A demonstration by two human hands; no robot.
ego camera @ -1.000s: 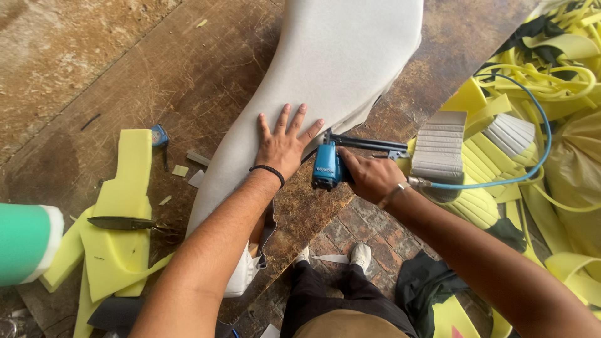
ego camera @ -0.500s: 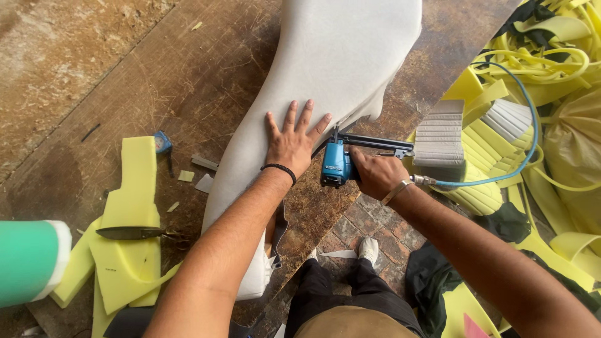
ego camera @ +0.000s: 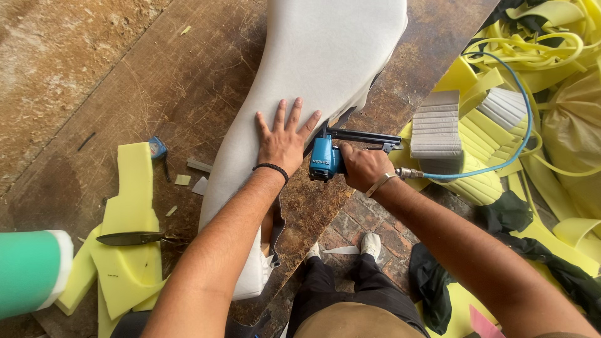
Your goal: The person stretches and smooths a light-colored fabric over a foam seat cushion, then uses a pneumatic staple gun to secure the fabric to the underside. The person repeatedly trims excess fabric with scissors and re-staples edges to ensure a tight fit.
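Note:
My left hand (ego camera: pixel 283 138) lies flat, fingers spread, on a long curved piece covered in white fabric (ego camera: pixel 325 56) that rests on the worn wooden workbench (ego camera: pixel 169 81). My right hand (ego camera: pixel 363 166) grips a blue pneumatic staple gun (ego camera: pixel 327 158), whose nose sits against the edge of the white piece just right of my left hand. A blue air hose (ego camera: pixel 501 156) runs from the gun off to the right.
Yellow foam offcuts (ego camera: pixel 128 219) and black scissors (ego camera: pixel 134 238) lie at the bench's left. A green and white roll (ego camera: pixel 31 269) pokes in at far left. Heaps of yellow foam scraps (ego camera: pixel 538 50) and grey quilted pieces (ego camera: pixel 438 128) fill the floor at right.
My view has shifted slightly. Both hands hold the same pose on the white piece and the staple gun.

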